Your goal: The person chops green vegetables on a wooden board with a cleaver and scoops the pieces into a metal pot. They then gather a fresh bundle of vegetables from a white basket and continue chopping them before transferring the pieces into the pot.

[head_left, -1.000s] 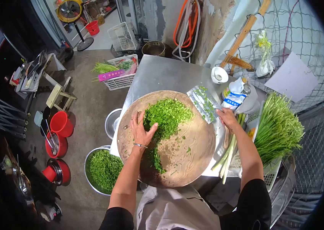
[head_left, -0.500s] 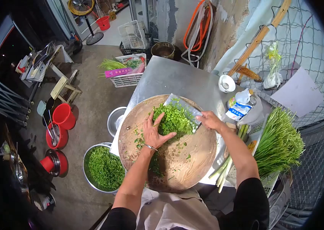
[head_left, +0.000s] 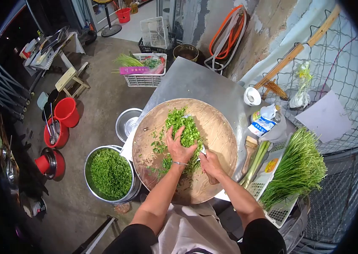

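Observation:
A round wooden chopping board (head_left: pixel 219 131) lies on a steel table (head_left: pixel 187 82). A heap of chopped green chives (head_left: pixel 179 120) sits on the board. My left hand (head_left: pixel 179 146) lies flat on top of the heap, fingers spread. My right hand (head_left: pixel 210 165) grips the handle of a cleaver (head_left: pixel 203 151), whose blade is mostly hidden under the greens and my left hand. Both hands are close together near the board's middle.
A steel bowl of chopped chives (head_left: pixel 110 173) stands on the floor at lower left, an empty steel bowl (head_left: pixel 127 125) beside the table. Uncut chives (head_left: pixel 299 169) lie in a white basket (head_left: pixel 278 213) at right. A plastic bottle (head_left: pixel 263 120) and small white cup (head_left: pixel 251 96) stand behind.
My right hand brought the cleaver from the table's right side onto the board and slid it under the heap. The greens were gathered toward the board's left middle, under my left hand.

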